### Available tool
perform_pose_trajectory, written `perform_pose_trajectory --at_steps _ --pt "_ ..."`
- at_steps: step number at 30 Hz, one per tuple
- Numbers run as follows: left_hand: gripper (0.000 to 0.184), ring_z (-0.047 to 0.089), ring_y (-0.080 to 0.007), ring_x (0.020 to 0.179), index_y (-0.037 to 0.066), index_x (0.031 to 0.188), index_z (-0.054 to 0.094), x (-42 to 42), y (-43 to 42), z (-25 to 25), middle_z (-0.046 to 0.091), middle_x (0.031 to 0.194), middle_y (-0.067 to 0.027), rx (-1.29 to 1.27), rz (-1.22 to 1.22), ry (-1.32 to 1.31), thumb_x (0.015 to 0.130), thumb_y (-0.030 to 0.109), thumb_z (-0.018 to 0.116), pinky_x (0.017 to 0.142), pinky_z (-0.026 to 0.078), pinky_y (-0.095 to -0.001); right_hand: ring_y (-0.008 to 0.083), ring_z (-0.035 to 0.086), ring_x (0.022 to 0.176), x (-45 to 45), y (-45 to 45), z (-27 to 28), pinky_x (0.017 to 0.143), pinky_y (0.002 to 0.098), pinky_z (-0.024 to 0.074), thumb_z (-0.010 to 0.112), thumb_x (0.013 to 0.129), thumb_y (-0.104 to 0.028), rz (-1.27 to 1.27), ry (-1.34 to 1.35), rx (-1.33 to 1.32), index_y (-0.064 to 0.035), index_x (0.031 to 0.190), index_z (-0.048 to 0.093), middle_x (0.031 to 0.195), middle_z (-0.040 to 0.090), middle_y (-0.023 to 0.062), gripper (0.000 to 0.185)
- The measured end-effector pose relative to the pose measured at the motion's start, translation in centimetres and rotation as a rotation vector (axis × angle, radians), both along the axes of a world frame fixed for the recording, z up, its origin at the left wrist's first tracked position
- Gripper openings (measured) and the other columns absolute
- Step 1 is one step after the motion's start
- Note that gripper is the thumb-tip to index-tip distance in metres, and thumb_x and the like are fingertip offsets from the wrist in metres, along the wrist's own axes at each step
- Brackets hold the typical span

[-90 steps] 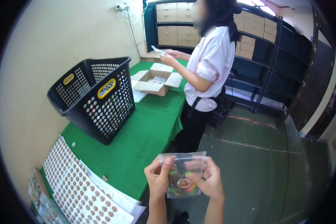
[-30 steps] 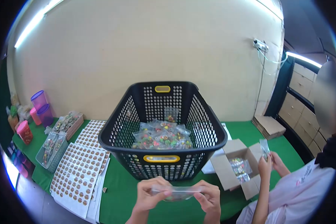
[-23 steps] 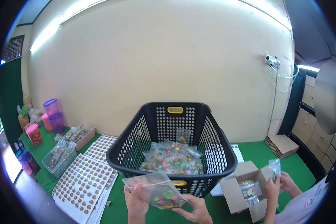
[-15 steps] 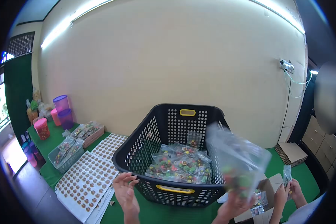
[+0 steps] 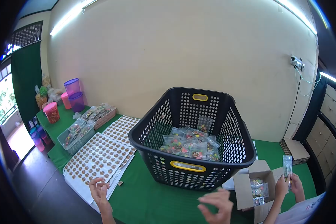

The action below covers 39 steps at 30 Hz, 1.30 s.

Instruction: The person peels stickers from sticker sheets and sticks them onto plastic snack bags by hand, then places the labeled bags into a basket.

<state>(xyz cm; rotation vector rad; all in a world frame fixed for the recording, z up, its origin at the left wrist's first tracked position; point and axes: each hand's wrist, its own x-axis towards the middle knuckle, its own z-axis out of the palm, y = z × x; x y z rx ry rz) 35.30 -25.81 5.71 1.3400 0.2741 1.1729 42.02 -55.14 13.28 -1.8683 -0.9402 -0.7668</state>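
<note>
My left hand (image 5: 100, 193) is raised beside the lower edge of the printed sticker sheets (image 5: 97, 156), fingers loosely bent and apart, with nothing visible in it. In front of the black perforated basket (image 5: 198, 175), my right hand (image 5: 217, 206) is open, thumb and fingers forming a wide curve around nothing. Inside the basket lies a heap of small clear zip bags (image 5: 192, 143) with colourful contents. One bag leans against the far wall. A small dark scrap (image 5: 120, 183) rests on the green cloth near my left hand.
At right, another person's hands (image 5: 287, 183) hold a clear bag over an open cardboard box (image 5: 243, 188) containing more bags. Flat cardboard (image 5: 295, 150) is stacked behind. Filled trays (image 5: 78, 140), a pink tub (image 5: 51, 112) and purple containers (image 5: 76, 101) stand along the left table.
The large clear bag that was in my right hand is gone from it, and that hand is now lower and open. My left hand has moved left and down, away from the basket rim. The view has shifted.
</note>
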Motion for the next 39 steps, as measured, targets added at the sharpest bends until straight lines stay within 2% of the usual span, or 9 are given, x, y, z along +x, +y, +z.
perform_pose_trajectory --at_steps 4,10,15,18,20,23,25,31,39 --pt "0.026 0.047 -0.0125 0.077 0.001 0.100 0.042 -0.4 0.1 0.3 0.043 0.098 -0.0084 -0.011 -0.023 0.026 0.078 0.009 0.051 0.070 0.039 -0.0254 0.0260 0.055 0.079 -2.7 1.7 -4.2 0.079 0.0376 0.0390 0.066 0.069 -0.008 0.187 0.280 -0.099 -0.0053 0.086 0.061 0.082 0.059 0.0107 0.018" --pt "0.028 0.050 -0.0146 0.078 0.002 0.102 0.043 -0.1 -1.0 1.1 0.040 0.104 -0.0102 0.001 -0.255 -0.001 0.077 0.006 0.053 0.072 0.041 -0.0276 0.0288 0.052 0.083 -5.8 2.1 -7.3 0.076 0.0359 0.0396 0.061 0.073 -0.012 0.144 0.579 -0.244 -0.0038 0.088 0.059 0.087 0.058 0.0118 0.017" --pt "0.031 0.051 -0.0158 0.080 0.003 0.103 0.041 -4.7 2.6 1.4 0.040 0.106 -0.0107 0.083 -0.305 0.010 0.075 0.005 0.054 0.073 0.041 -0.0281 0.0261 0.055 0.071 -6.6 4.1 -10.3 0.067 0.0340 0.0434 0.059 0.077 -0.013 0.146 0.580 -0.368 -0.0008 0.092 0.056 0.079 0.058 0.0128 0.020" --pt "0.030 0.052 -0.0141 0.079 0.003 0.102 0.042 -9.6 6.7 1.5 0.041 0.105 -0.0108 0.092 -0.126 0.044 0.075 0.004 0.054 0.072 0.041 -0.0277 0.0203 0.056 0.082 -7.1 7.7 -10.5 0.080 0.0328 0.0364 0.063 0.070 -0.016 0.163 0.718 -0.444 -0.0065 0.087 0.060 0.083 0.061 0.0066 0.020" --pt "0.028 0.051 -0.0132 0.077 0.003 0.101 0.044 -13.6 9.4 1.8 0.041 0.104 -0.0107 0.116 0.027 0.039 0.075 0.004 0.053 0.072 0.041 -0.0261 0.0213 0.056 0.081 -7.4 11.1 -9.8 0.075 0.0313 0.0390 0.061 0.073 -0.020 0.219 0.619 -0.508 -0.0062 0.089 0.059 0.082 0.061 0.0061 0.021" --pt "0.023 0.049 -0.0125 0.076 0.004 0.100 0.046 -20.1 12.8 1.7 0.043 0.106 -0.0088 0.146 0.294 0.095 0.080 0.016 0.051 0.074 0.040 -0.0282 0.0204 0.053 0.088 -8.3 17.0 -9.5 0.082 0.0323 0.0337 0.061 0.073 -0.018 0.361 0.651 -0.617 -0.0077 0.092 0.058 0.092 0.059 0.0034 0.022" --pt "0.023 0.050 -0.0129 0.075 0.004 0.099 0.046 -24.7 14.5 1.1 0.043 0.106 -0.0091 0.094 0.413 0.108 0.079 0.014 0.052 0.074 0.041 -0.0279 0.0231 0.054 0.085 -9.7 21.5 -8.2 0.078 0.0304 0.0373 0.059 0.075 -0.022 0.492 0.456 -0.671 -0.0065 0.097 0.055 0.090 0.058 0.0057 0.027" --pt "0.018 0.049 -0.0111 0.078 0.003 0.101 0.046 -36.7 17.7 -1.6 0.045 0.108 -0.0076 -0.072 0.822 0.171 0.084 0.012 0.045 0.075 0.040 -0.0260 0.0265 0.054 0.087 -13.1 32.1 -9.0 0.079 0.0352 0.0395 0.057 0.077 -0.024 0.814 0.433 -0.799 -0.0046 0.099 0.055 0.092 0.058 0.0115 0.030" --pt "0.022 0.049 -0.0113 0.083 0.003 0.105 0.044 -43.8 19.0 -1.2 0.044 0.109 -0.0074 -0.001 0.965 0.236 0.085 0.012 0.043 0.078 0.040 -0.0255 0.0314 0.056 0.077 -13.3 41.1 -14.5 0.068 0.0367 0.0435 0.059 0.073 -0.027 0.772 0.564 -0.943 -0.0009 0.081 0.057 0.083 0.059 0.0163 0.028"
